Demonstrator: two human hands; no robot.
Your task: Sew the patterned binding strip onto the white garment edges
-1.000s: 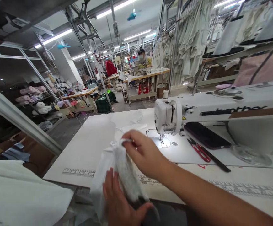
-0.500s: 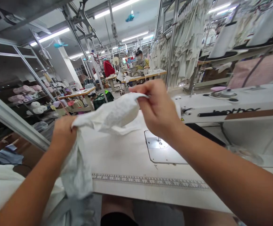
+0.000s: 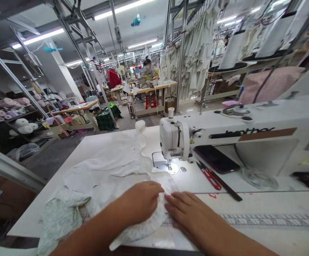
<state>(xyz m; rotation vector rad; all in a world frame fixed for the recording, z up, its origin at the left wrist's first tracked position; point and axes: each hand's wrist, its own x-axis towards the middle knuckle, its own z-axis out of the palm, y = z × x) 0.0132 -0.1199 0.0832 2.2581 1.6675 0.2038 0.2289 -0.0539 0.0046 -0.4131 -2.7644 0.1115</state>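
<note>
Underneath, white cloth (image 3: 117,165), left fingers (image 3: 153,187) curled, pinch unclear, right fingers (image 3: 178,203) straight at edge

Directly ahead of the right hand (image 3: 188,210), the sewing machine head (image 3: 171,140) blocks passage. Ahead-right, thread snips (image 3: 211,178) and a smartphone (image 3: 217,159) obstruct. White fabric (image 3: 101,177) covers the worktop (image 3: 285,204) ahead of the left hand (image 3: 142,201). Lateral clearance: rightward, along the printed ruler (image 3: 273,220).
</note>
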